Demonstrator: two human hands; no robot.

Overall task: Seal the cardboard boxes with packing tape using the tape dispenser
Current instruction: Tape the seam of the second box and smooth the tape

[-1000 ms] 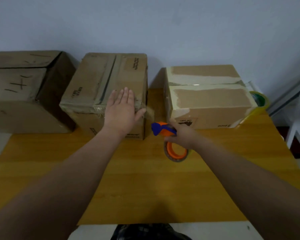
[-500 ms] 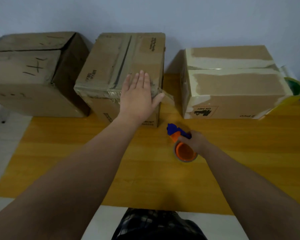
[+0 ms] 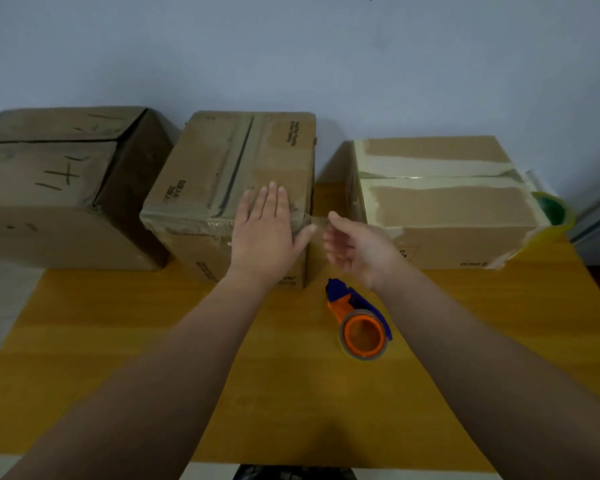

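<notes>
Bkgd: plain pale blue-grey wall [image 3: 291, 64]. Surface: orange-yellow wood-grain table [image 3: 118, 341], seen from above and in front.

Item 1: left cardboard box [image 3: 49, 174]. Far L of the row, against the wall. Black marker strokes on top; the top flaps show a dark seam.

Item 2: middle cardboard box [image 3: 201, 174]. Centre of the row, turned a little at an angle. Clear tape wrinkled along its near top edge, dark seam down the top. A short strip of clear tape [image 3: 314, 221] sticks out off the near R corner.

Item 3: right cardboard box [image 3: 447, 209]. R of the row, apart from item 2 with a gap of table between. Wide beige tape bands over the top and edges.

Item 4: tape dispenser [image 3: 359, 323]. Orange hub, blue body, roll mounted. Lies on the table in front of the gap between items 2 and 3, near the R wrist; no hand on it.

Item 5: yellow-green tape roll [image 3: 551, 211]. Just behind item 3's R end, partly hidden.

L hand [image 3: 264, 233]: flat, fingers straight and together, palm down on item 2's top at the near R corner; grips nothing.

R hand [image 3: 357, 247]: in the air just R of that corner, palm facing L, fingers loosely spread and blurred, holding nothing clearly. Tape strip ends by its thumb; contact cannot be told.
</notes>
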